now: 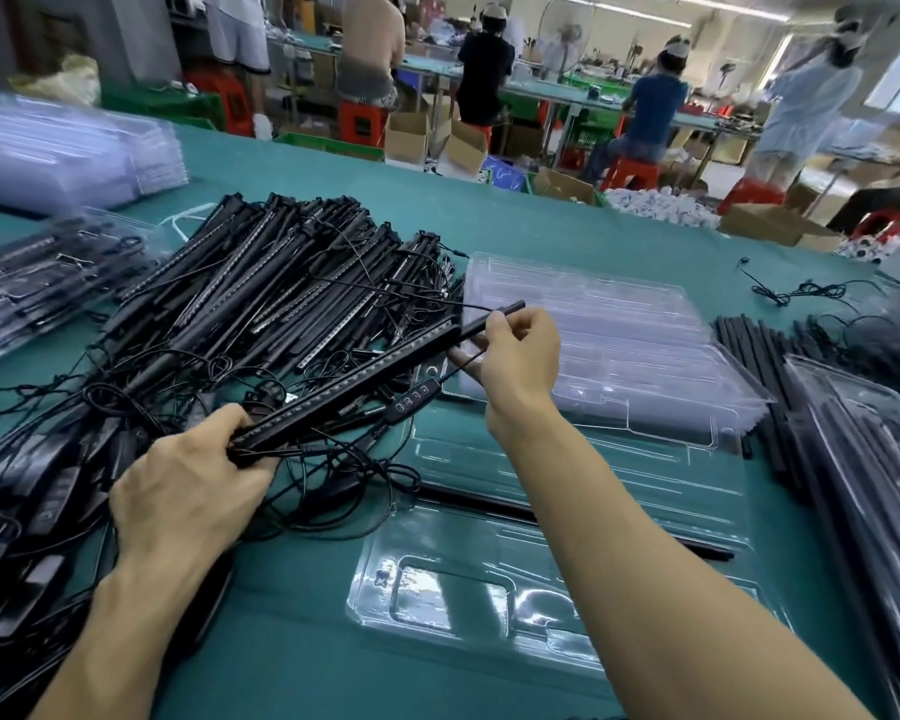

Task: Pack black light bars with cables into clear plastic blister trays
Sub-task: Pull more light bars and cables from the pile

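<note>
A black light bar (354,381) hangs above the green table, slanting up to the right. My left hand (193,485) grips its near end together with some thin cables. My right hand (515,356) pinches the far end of a second, thinner black bar (494,317) and a cable whose inline controller (411,400) dangles below. An open clear blister tray (661,491) lies flat under my right forearm, with one black bar (494,504) lying across it.
A big tangled heap of black bars and cables (261,283) covers the left of the table. Stacked empty trays (619,330) sit behind my right hand. Packed trays (37,272) lie far left, more bars and trays (853,407) at the right. People work at benches behind.
</note>
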A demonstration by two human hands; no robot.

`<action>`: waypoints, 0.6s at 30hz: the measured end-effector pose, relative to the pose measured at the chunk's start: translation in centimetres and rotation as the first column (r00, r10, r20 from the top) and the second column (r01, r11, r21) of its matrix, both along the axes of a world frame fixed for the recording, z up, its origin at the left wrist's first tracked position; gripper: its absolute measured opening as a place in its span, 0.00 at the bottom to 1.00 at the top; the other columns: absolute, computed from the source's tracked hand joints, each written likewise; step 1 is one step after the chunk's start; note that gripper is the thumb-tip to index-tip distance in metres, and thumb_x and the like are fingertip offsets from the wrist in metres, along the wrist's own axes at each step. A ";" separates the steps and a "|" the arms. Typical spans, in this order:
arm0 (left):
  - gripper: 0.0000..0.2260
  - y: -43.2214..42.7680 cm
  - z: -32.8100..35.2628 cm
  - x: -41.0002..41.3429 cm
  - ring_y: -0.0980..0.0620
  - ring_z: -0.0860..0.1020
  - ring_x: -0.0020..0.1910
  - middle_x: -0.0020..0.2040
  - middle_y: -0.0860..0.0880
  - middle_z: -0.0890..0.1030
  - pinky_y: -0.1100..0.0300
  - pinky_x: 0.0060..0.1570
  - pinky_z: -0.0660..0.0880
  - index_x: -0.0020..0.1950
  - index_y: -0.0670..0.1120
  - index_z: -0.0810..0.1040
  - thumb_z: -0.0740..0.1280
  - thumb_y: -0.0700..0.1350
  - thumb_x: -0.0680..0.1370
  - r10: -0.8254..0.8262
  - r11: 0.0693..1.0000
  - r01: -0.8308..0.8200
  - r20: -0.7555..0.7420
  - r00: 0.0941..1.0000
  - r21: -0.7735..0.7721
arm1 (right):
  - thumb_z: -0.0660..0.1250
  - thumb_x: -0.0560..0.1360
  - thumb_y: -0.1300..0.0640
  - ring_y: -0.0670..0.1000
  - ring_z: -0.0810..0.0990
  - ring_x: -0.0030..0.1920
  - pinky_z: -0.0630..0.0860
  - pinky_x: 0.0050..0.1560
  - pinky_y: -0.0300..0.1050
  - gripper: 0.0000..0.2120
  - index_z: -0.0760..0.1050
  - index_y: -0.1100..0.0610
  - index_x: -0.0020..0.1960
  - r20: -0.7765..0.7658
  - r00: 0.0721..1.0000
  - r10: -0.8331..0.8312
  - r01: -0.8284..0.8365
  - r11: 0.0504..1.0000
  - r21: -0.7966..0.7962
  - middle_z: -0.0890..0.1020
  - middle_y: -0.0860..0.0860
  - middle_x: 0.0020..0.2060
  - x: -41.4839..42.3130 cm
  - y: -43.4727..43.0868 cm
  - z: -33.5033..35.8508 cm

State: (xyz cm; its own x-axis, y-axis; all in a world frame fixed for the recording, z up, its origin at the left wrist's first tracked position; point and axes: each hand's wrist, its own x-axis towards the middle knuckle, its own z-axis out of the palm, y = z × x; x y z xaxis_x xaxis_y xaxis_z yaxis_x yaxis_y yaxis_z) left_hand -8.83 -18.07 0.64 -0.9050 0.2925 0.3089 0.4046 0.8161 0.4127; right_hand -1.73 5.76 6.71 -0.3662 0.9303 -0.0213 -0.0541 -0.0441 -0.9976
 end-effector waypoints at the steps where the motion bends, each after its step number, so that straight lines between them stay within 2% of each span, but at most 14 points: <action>1: 0.12 -0.2 0.1 0.1 0.44 0.71 0.30 0.26 0.51 0.69 0.55 0.34 0.69 0.47 0.55 0.76 0.73 0.57 0.70 0.032 0.999 -0.033 0.015 0.999 0.020 | 0.63 0.79 0.60 0.53 0.75 0.39 0.81 0.48 0.52 0.10 0.68 0.55 0.40 0.035 0.999 -0.038 0.037 0.999 0.029 0.74 0.52 0.45 -0.1 0.2 0.1; 3: 0.16 -0.3 0.2 0.3 0.46 0.70 0.29 0.25 0.52 0.66 0.53 0.36 0.69 0.44 0.54 0.77 0.72 0.64 0.68 0.081 0.995 -0.079 -0.025 0.996 0.054 | 0.64 0.79 0.58 0.52 0.75 0.44 0.76 0.48 0.48 0.09 0.69 0.54 0.40 0.115 0.988 -0.100 0.078 0.980 0.182 0.72 0.50 0.50 0.0 0.3 0.2; 5: 0.19 -0.5 0.2 0.6 0.47 0.69 0.29 0.25 0.54 0.64 0.48 0.39 0.70 0.40 0.53 0.76 0.71 0.69 0.67 0.103 0.993 -0.097 -0.103 0.989 0.069 | 0.63 0.79 0.58 0.54 0.80 0.49 0.77 0.52 0.52 0.09 0.68 0.53 0.41 0.091 0.992 -0.089 0.065 0.969 0.238 0.74 0.49 0.50 0.1 0.3 0.1; 7: 0.23 -0.7 0.0 0.4 0.44 0.73 0.32 0.28 0.49 0.71 0.44 0.44 0.71 0.38 0.51 0.77 0.65 0.72 0.68 0.120 0.993 -0.118 -0.153 0.981 0.023 | 0.62 0.80 0.60 0.54 0.85 0.44 0.81 0.47 0.51 0.10 0.67 0.55 0.41 -0.018 0.998 -0.054 0.056 0.989 0.138 0.76 0.49 0.46 -0.1 0.1 0.2; 10: 0.20 -0.9 -0.5 0.1 0.41 0.77 0.39 0.36 0.44 0.81 0.40 0.48 0.70 0.42 0.48 0.81 0.70 0.65 0.72 0.091 0.994 -0.102 -0.198 0.976 -0.044 | 0.60 0.81 0.63 0.55 0.86 0.44 0.84 0.42 0.49 0.09 0.64 0.57 0.43 -0.252 0.968 -0.016 -0.009 0.995 -0.095 0.74 0.55 0.48 -0.7 -0.1 0.8; 12: 0.17 -0.8 -0.5 0.1 0.41 0.77 0.37 0.35 0.42 0.80 0.40 0.46 0.72 0.45 0.47 0.83 0.70 0.62 0.74 0.076 0.997 -0.080 -0.198 0.977 -0.009 | 0.59 0.82 0.63 0.56 0.86 0.41 0.84 0.40 0.51 0.09 0.63 0.57 0.44 -0.343 0.939 -0.007 -0.069 0.975 -0.209 0.77 0.57 0.48 -1.2 -0.2 1.1; 15: 0.19 -0.9 -0.1 0.0 0.40 0.75 0.34 0.31 0.43 0.76 0.46 0.39 0.74 0.47 0.49 0.82 0.68 0.64 0.73 0.076 0.996 -0.073 -0.079 0.994 0.045 | 0.57 0.83 0.62 0.58 0.85 0.33 0.80 0.30 0.47 0.08 0.62 0.56 0.46 -0.389 0.921 -0.032 -0.108 0.937 -0.333 0.81 0.58 0.43 -1.3 -0.1 1.4; 17: 0.19 -1.0 0.1 0.0 0.42 0.72 0.33 0.29 0.47 0.74 0.51 0.37 0.71 0.44 0.48 0.81 0.68 0.64 0.74 0.080 0.992 -0.078 -0.012 0.997 0.098 | 0.56 0.83 0.62 0.57 0.84 0.31 0.80 0.29 0.46 0.08 0.62 0.56 0.46 -0.380 0.923 -0.065 -0.086 0.926 -0.367 0.81 0.58 0.40 -1.4 0.2 1.6; 18: 0.17 -1.1 0.1 0.1 0.44 0.71 0.32 0.28 0.48 0.72 0.52 0.37 0.69 0.44 0.47 0.82 0.71 0.61 0.73 0.081 0.986 -0.081 0.002 0.997 0.143 | 0.56 0.83 0.63 0.56 0.84 0.31 0.81 0.31 0.47 0.08 0.61 0.56 0.45 -0.373 0.924 -0.083 -0.070 0.923 -0.379 0.81 0.58 0.39 -1.5 0.4 1.6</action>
